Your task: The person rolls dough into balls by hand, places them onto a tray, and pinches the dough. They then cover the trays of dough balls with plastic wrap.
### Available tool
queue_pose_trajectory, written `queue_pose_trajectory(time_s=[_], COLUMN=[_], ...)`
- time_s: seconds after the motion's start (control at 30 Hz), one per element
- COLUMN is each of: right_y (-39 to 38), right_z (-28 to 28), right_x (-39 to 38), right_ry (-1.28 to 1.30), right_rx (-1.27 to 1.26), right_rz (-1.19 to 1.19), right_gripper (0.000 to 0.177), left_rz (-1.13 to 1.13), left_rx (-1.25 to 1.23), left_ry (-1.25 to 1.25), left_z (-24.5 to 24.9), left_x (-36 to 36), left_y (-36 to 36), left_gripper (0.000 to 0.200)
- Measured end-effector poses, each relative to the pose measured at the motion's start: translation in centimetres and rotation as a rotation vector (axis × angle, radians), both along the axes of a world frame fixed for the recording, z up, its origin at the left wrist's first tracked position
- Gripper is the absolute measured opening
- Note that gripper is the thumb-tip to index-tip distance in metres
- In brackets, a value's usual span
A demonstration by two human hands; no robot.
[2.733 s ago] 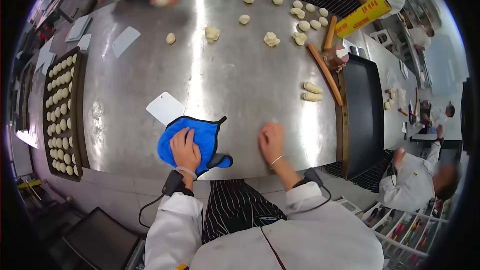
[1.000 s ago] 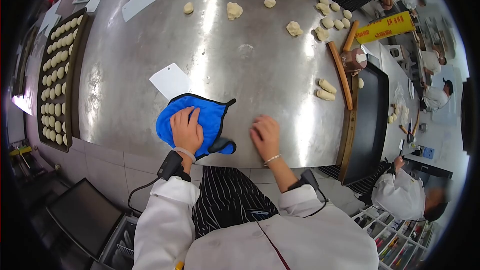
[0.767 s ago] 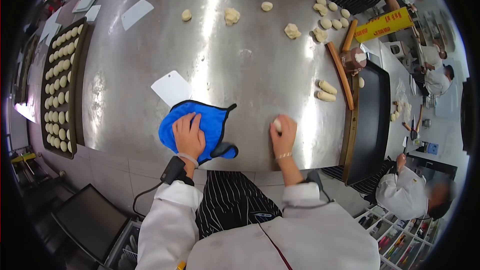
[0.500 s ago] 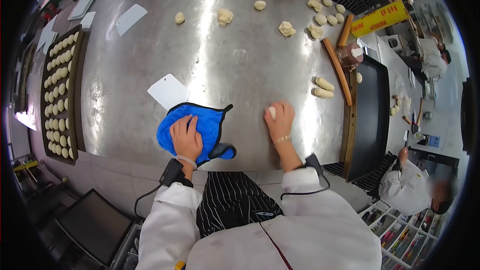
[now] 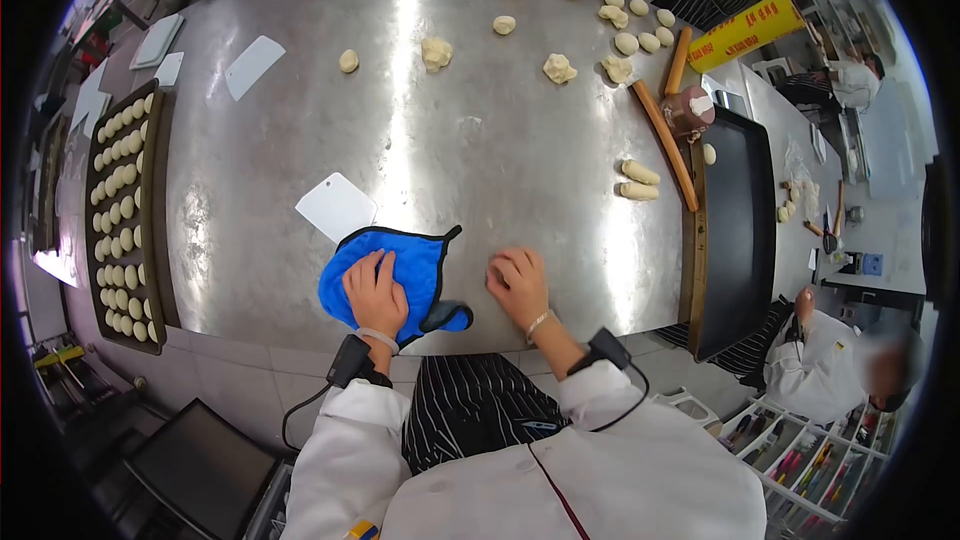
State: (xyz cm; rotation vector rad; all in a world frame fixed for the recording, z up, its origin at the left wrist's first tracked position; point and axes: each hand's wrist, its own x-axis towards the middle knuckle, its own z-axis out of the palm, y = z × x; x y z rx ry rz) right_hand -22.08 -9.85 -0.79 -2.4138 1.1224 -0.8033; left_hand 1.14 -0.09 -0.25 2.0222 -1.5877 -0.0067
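Okay, head view: left hand lies palm-down on a blue cloth with black edging, fingers extended and slightly parted, not gripping. Cloth sits near the person's edge of the steel table, one corner turned up to a grey side. Right hand is beside it, fingers curled low over the metal; can't tell if anything is under the palm.

White dough scraper just beyond cloth, edges meeting. Two dough rolls side by side, right of right hand, near a wooden rolling pin. Dark baking tray along right end, dough ball at its inner rim. Far side: rough dough lumps and round pieces scattered, yellow box at far right corner. Left end: filled baking tray, dough balls in rows.
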Motion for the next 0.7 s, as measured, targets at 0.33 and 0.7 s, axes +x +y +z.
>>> queue_pose_trajectory(time_s=[0.33, 0.7], right_y=[-1.5, -3.1], right_z=[1.2, 10.6], right_x=[-4.0, -2.5], right_ry=[-0.015, -0.763], right_rx=[0.132, 1.016], right_rz=[-0.375, -0.265], right_gripper=[0.063, 0.044], left_rz=[-0.011, 0.056], left_rx=[0.000, -0.009], left_ry=[0.034, 0.280], left_z=[0.7, 7.9], left_x=[-0.4, -2.9], left_y=[-0.1, -2.1], left_gripper=[0.039, 0.042])
